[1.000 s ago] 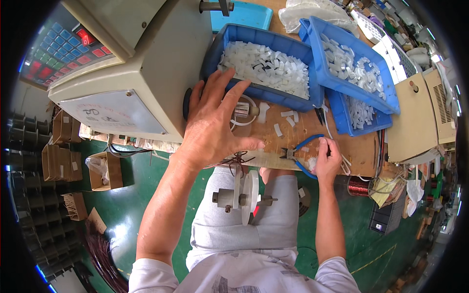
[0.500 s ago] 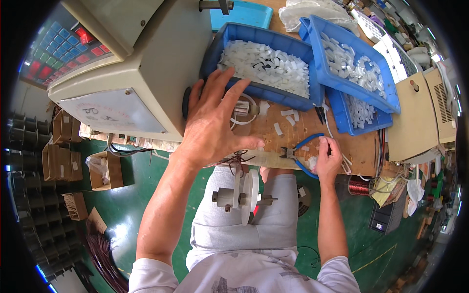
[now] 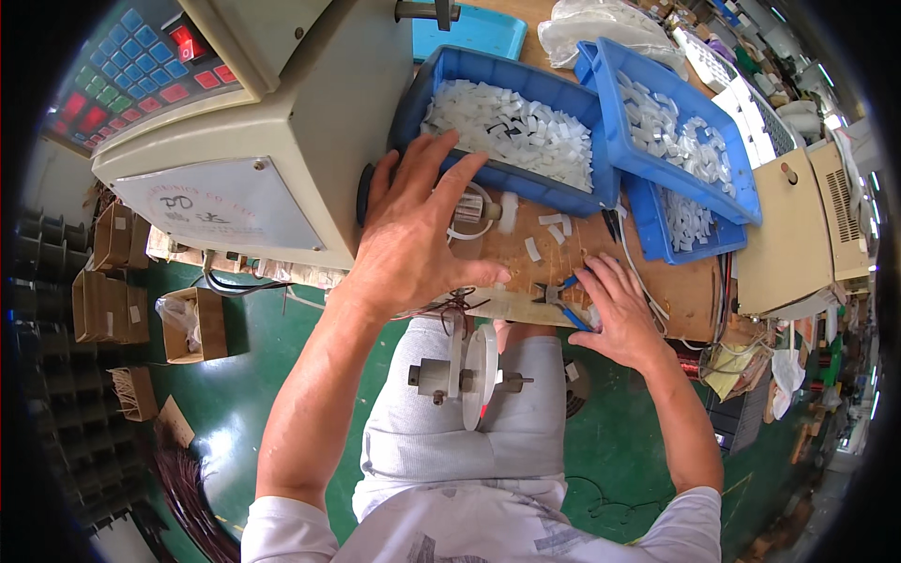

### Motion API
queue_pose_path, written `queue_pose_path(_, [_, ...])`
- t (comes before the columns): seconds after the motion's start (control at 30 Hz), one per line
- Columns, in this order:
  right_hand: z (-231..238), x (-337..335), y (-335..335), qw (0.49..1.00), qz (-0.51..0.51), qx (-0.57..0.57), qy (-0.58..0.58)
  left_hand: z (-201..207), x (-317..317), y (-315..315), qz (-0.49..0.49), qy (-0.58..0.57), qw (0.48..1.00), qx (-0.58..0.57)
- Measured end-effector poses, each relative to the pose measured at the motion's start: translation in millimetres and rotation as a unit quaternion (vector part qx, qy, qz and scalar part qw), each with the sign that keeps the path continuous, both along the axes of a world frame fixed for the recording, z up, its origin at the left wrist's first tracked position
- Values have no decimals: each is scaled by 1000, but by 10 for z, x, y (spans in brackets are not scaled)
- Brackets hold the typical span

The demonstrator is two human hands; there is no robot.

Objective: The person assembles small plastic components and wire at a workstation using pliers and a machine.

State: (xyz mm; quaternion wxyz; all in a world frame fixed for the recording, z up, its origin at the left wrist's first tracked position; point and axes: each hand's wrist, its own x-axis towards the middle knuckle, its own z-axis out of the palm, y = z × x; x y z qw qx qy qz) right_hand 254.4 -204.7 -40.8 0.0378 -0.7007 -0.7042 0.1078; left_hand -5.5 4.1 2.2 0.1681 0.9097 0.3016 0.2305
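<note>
My left hand [image 3: 413, 225] is open, its fingers spread beside the beige machine [image 3: 319, 122] and near the front wall of a blue bin. A silver cylinder [image 3: 467, 208] with a white cable loop shows just past its fingers. My right hand [image 3: 621, 314] lies over the blue-handled cutting nippers [image 3: 552, 294] on the wooden bench, fingers apart and thumb stretched out. It covers part of the handles; whether it touches them is hard to tell. Below the bench edge, a shaft assembly with a white disc [image 3: 481, 375] stands over my lap.
A blue bin [image 3: 526, 178] of white plastic pieces sits at the back, with two more blue bins [image 3: 676, 155] [image 3: 657, 220] stacked to its right. Loose white pieces [image 3: 533, 250] lie on the bench [image 3: 507, 267]. Another beige machine [image 3: 793, 235] stands at the right. Cardboard boxes [image 3: 194, 324] rest on the floor.
My right hand has gone from closed fingers beside the nippers' handle to spread fingers over the handles, its forearm swinging outward. My left hand has kept its pose. The view has shifted slightly.
</note>
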Motion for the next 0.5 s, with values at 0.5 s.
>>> queue_pose_path(0.5, [487,-49,138,993,-66,-30,91,-90,-5,38,-6,4,1000,24])
